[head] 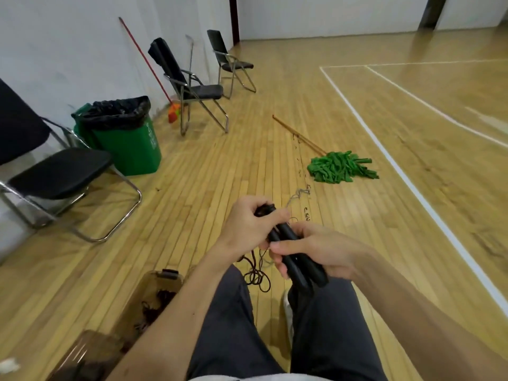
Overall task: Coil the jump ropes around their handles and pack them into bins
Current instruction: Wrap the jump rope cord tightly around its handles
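The right hand (319, 253) is clamping its grip round both handles (287, 234) above the knees while the left hand (248, 220) is pinching the rope (258, 276) at their far end (loops are trailing on the floor (192, 174)), so coiling is looking barely begun and the near-left bin (149, 281) is waiting.

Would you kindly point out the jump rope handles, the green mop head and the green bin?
jump rope handles (287, 232): head view, exposed black shafts.
green mop head (341, 167): head view, middle of the strands.
green bin (132, 149): head view, front wall.
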Tool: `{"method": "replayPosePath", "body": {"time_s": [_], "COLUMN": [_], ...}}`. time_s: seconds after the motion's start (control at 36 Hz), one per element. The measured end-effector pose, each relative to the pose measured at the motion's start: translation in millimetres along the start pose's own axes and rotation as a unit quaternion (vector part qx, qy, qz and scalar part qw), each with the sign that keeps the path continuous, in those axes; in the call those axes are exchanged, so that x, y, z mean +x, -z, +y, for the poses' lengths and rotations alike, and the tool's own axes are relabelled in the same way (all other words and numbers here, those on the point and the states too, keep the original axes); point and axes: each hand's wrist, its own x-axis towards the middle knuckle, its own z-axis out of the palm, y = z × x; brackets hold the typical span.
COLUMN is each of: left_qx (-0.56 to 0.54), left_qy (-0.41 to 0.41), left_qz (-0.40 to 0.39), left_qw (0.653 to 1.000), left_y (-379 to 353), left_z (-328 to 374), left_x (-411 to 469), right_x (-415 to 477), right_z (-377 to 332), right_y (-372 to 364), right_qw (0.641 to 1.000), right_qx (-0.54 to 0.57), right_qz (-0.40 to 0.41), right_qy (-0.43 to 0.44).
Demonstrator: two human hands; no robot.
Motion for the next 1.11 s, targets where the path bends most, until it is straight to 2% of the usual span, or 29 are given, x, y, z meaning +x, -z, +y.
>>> {"method": "replayPosePath", "body": {"time_s": [0.17,0.33,0.44,0.53,0.67,0.81,0.89,1.0,1.11], "left_qx": [-0.043,-0.001,0.009,-0.044,-0.167,-0.154,-0.14,-0.125,-0.193], "left_qy": [0.003,0.025,0.024,0.028,0.087,0.075,0.047,0.06,0.11], "left_qz": [0.077,0.001,-0.01,-0.01,0.013,0.022,-0.013,-0.052,-0.079], "left_qw": [0.996,1.0,1.0,0.999,0.982,0.985,0.989,0.989,0.972], "left_y": [2.2,8.2,13.2,13.8,1.4,-9.2,-13.6,-16.6,-15.6], "left_z": [-23.4,-49.8,-61.4,-65.9,-65.7,-66.7,-67.5,-73.0,-72.3], "left_x": [10.8,10.9,10.2,16.4,24.4,34.7,41.3,49.4,52.5], "right_x": [11.2,24.2,31.2,36.5,44.7,50.4,54.2,58.4,56.1], "right_z": [27.5,34.8,39.1,45.7,54.8,57.0,60.4,62.3,56.2], "right_y": [14.2,24.5,27.1,22.4,13.7,12.8,17.7,18.1,18.6], "right_qw": [0.994,0.986,0.98,0.969,0.956,0.947,0.934,0.949,0.964], "right_qx": [0.051,0.096,0.13,0.18,0.237,0.269,0.294,0.265,0.221], "right_qz": [-0.07,-0.09,-0.084,-0.092,-0.112,-0.114,-0.119,-0.05,-0.007], "right_qy": [-0.069,-0.101,-0.123,-0.143,-0.129,-0.135,-0.162,-0.165,-0.15]}}
